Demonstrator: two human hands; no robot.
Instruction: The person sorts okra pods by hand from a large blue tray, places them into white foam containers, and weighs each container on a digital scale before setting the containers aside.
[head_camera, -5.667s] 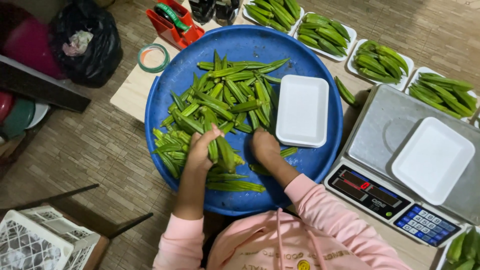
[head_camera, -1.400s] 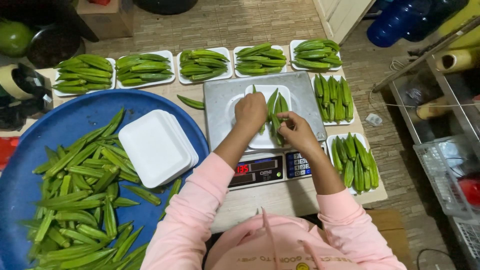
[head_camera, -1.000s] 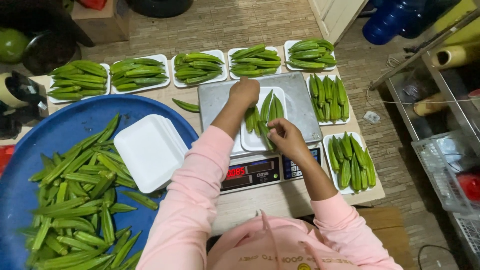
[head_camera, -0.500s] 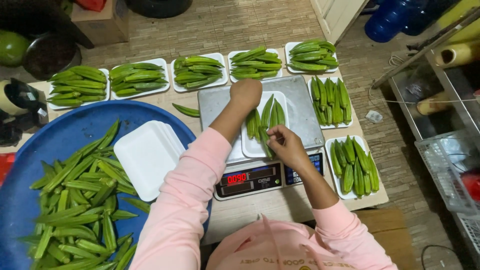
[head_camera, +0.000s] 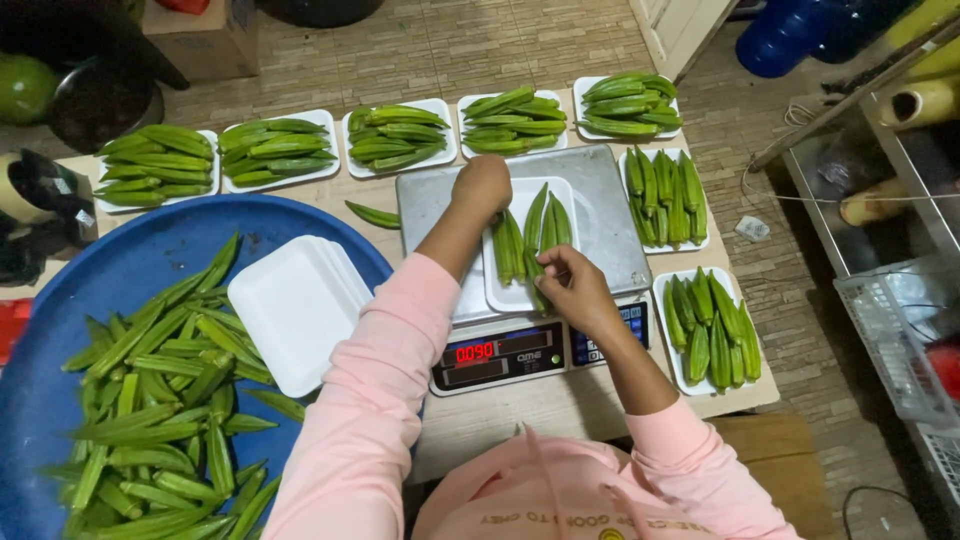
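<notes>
Nearest me, at the table's (head_camera: 500, 415) front edge, I see the digital scale (head_camera: 610, 190) with a white foam tray (head_camera: 515, 290) on its pan. My right hand (head_camera: 572, 290) pinches one okra pod (head_camera: 534, 282) at that tray's near edge; my left hand (head_camera: 483, 183) rests curled at its far left corner, beside the other okra (head_camera: 545, 222). Left of the scale sits a blue basin (head_camera: 130, 260) of loose pods with spare trays (head_camera: 295, 310). Along the far edge run filled trays (head_camera: 395, 135). Beyond lies tiled floor (head_camera: 450, 45), with blue jugs (head_camera: 800, 30) at the far right.
</notes>
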